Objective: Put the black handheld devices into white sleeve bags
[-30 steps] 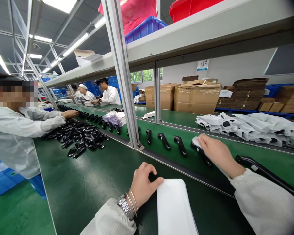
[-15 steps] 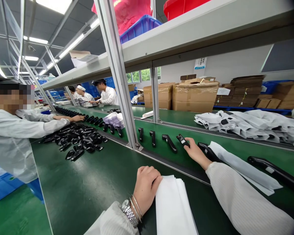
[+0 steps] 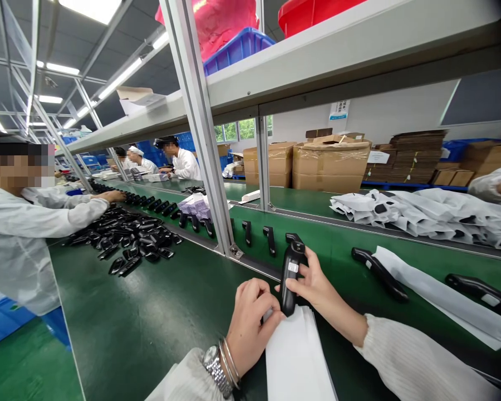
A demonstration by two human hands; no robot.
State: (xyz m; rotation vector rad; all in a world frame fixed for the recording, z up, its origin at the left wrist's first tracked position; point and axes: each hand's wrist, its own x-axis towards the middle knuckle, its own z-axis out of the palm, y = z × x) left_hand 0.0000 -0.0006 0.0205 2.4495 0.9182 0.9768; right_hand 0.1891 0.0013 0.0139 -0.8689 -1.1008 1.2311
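My right hand [image 3: 317,287] grips a black handheld device with a small white label [image 3: 291,275], held nearly upright above the table. Its lower end is at the top edge of a stack of flat white fabric sleeves [image 3: 298,356]. At that edge, my left hand [image 3: 253,323] has thumb and fingers pinched on the top sleeve, close to the device's lower end. To the right on the green belt lies a similar black device [image 3: 379,273], beside a loose white sleeve [image 3: 438,295]. Another labelled black device [image 3: 484,295] rests at the far right.
A metal post [image 3: 200,122] rises ahead, under a long shelf [image 3: 342,67]. Left are a heap of black parts [image 3: 137,239] and a co-worker's sleeve [image 3: 37,217]. Wrapped white bundles [image 3: 421,214] lie across the belt. Large cartons [image 3: 329,166] stand behind.
My right hand has lifted a black device off the belt and brought it left to the sleeve stack. My left hand's fingers have bent at the sleeve edge. Devices on the belt have shifted right.
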